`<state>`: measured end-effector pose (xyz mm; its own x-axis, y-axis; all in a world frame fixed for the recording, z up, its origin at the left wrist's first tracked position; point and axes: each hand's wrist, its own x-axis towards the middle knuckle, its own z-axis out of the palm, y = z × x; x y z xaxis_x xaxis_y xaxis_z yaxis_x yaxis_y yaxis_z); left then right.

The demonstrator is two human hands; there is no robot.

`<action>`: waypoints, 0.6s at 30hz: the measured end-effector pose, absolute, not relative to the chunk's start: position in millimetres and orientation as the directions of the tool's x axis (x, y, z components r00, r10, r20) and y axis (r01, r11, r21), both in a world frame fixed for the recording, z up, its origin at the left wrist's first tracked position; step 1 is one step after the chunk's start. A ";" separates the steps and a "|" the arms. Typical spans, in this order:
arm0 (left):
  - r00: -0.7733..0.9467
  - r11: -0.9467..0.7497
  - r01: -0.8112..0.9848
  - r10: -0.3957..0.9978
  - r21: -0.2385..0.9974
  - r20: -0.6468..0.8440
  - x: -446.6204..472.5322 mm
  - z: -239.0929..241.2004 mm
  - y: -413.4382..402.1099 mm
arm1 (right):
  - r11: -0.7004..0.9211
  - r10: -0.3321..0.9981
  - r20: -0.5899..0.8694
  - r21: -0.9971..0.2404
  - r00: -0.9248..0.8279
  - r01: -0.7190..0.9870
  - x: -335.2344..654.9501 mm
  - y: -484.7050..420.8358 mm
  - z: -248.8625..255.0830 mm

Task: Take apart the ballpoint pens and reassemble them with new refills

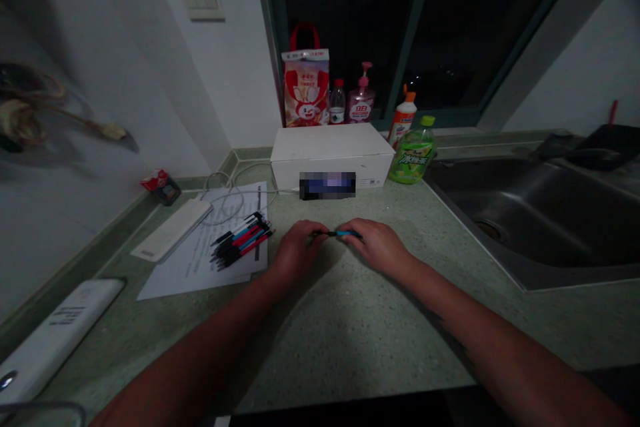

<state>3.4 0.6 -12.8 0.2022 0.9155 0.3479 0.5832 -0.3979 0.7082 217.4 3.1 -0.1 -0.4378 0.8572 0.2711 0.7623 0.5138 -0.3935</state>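
Both my hands meet over the middle of the speckled green counter (350, 320). Between them is a thin pen (336, 234) with a blue barrel and a black end, held level. My left hand (296, 252) is closed on the black end. My right hand (379, 245) is closed on the blue end. To the left, a pile of several black, red and blue pens (241, 241) lies on a sheet of paper (200, 267), a short way from my left hand.
A white box (330, 150) stands behind my hands, with a green bottle (413, 152), a red bag (306, 83) and other bottles by the dark window. A steel sink (540, 213) is at the right. Two white power banks (173, 230) (55, 337) and a cable lie left.
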 end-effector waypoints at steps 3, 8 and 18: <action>0.194 -0.433 0.580 0.896 0.690 0.399 1.7 -13.6 2.0 | 0.556 0.831 0.297 -0.399 -0.470 0.729 217.3 3.0 0.5; 0.214 -0.478 0.555 0.873 0.681 0.438 1.1 -13.1 0.8 | 0.556 0.830 0.313 -0.394 -0.462 0.732 216.4 2.4 0.5; 0.219 -0.519 0.546 0.846 0.657 0.486 0.2 -12.9 1.3 | 0.563 0.826 0.276 -0.421 -0.491 0.711 214.6 3.7 -1.9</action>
<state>0.2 1.3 -12.9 0.2192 0.8461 0.4859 0.5463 -0.5191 0.6573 214.6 3.7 -1.9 -0.4912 0.8261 0.2763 0.7110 0.5635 -0.4206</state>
